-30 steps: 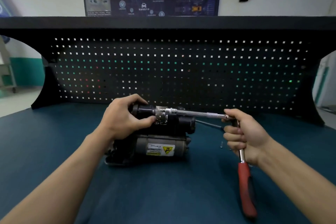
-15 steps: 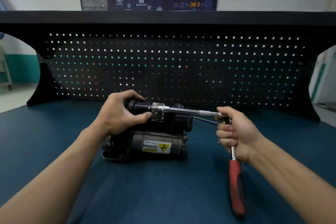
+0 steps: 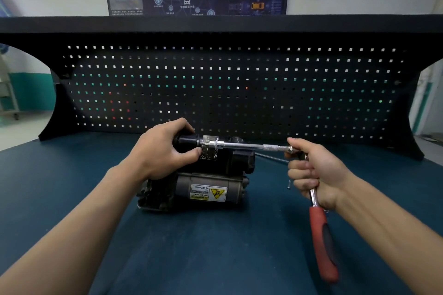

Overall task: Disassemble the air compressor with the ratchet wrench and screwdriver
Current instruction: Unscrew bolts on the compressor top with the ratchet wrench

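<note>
Right hand [image 3: 316,172] grips ratchet wrench [image 3: 322,242] | extension [image 3: 244,146] level, pointing left into air compressor [image 3: 206,189]

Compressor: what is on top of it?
The left hand grips the compressor's black cylinder, and the extension bar of the wrench reaches across to a silver bracket. The bolt under the socket is covered, as is the cylinder's left end.

One air compressor [image 3: 206,184], one ratchet wrench [image 3: 322,235], one loose screw [image 3: 289,184], one left hand [image 3: 160,151], one right hand [image 3: 316,170].
</note>
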